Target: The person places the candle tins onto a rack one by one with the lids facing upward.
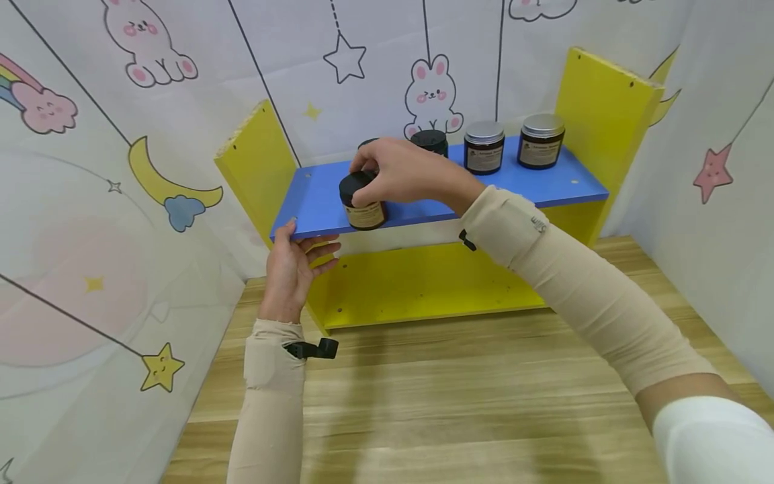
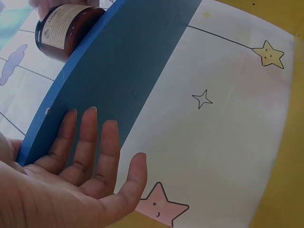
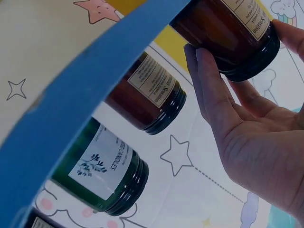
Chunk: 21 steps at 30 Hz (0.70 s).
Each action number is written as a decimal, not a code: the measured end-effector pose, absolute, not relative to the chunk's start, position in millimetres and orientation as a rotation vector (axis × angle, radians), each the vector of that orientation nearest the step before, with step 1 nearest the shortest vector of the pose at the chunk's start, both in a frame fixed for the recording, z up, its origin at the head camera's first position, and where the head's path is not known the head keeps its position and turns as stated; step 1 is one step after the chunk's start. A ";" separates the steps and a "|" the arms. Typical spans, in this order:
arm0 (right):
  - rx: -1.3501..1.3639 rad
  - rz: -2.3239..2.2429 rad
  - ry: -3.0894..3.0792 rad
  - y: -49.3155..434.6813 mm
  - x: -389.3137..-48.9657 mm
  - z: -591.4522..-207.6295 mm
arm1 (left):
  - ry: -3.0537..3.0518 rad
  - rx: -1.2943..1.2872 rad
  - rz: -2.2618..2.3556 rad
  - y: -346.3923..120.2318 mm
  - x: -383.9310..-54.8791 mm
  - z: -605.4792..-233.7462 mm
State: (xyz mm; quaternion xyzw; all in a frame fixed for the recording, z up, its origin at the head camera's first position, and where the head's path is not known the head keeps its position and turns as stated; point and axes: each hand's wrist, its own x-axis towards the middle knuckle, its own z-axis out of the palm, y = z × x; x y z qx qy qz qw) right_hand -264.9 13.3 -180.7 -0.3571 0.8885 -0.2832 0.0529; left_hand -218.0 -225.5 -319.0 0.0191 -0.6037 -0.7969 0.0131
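My right hand [image 1: 405, 171] holds a brown glass candle jar [image 1: 365, 215] by its black lid, near the front left of the blue shelf board [image 1: 317, 198]. In the right wrist view, thumb and fingers span the lid of this jar [image 3: 232, 38]. Another brown candle jar [image 3: 147, 92] stands behind it, mostly covered by my hand in the head view. A green candle jar [image 3: 102, 166] with a white label stands beside that one. My left hand [image 1: 290, 265] grips the board's front left corner, thumb on top and fingers spread underneath.
Two dark jars with silver lids, a middle one [image 1: 484, 151] and a right one [image 1: 541, 144], stand toward the board's right. Yellow side panels, left [image 1: 256, 165] and right [image 1: 605, 107], rise past the board. A yellow bottom panel [image 1: 417, 282] lies below, above the wood-patterned floor [image 1: 459, 390].
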 end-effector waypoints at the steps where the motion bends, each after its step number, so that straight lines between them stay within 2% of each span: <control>1: -1.082 -0.842 2.698 10.9 -265.8 -179.5 | -1.878 0.061 -2.488 -225.2 -218.0 -318.8; 21: -1.113 -0.607 2.704 -28.3 -276.0 -163.5 | -1.866 0.083 -2.506 -224.5 -217.3 -316.9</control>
